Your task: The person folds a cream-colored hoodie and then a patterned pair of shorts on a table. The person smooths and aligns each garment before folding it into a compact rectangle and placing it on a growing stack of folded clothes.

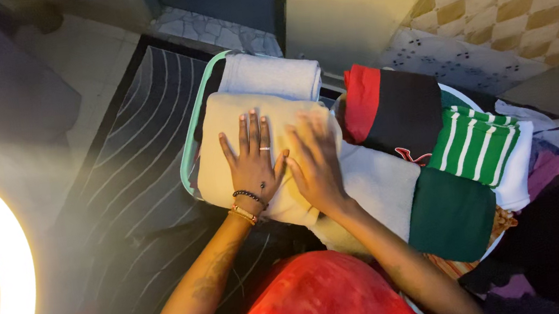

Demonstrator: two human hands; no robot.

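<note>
Both my hands lie flat, fingers spread, my left hand (250, 161) and right hand (315, 163) side by side pressing the folded cream towel (222, 142) into the basket (190, 152) beneath them, flattening it.

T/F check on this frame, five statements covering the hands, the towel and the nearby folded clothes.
1. Both hands lie flat on the cream folded towel. True: the left hand and right hand press on it, palms down.
2. The left hand grips a hanger. False: it is open and flat, holding nothing.
3. A white rolled towel lies beyond the cream one, in the mint-rimmed basket. True.
4. The green and white striped garment is under the hands. False: it lies off to the right, apart from them.
5. The left wrist is bare. False: it wears a dark beaded bracelet and a gold one.
</note>
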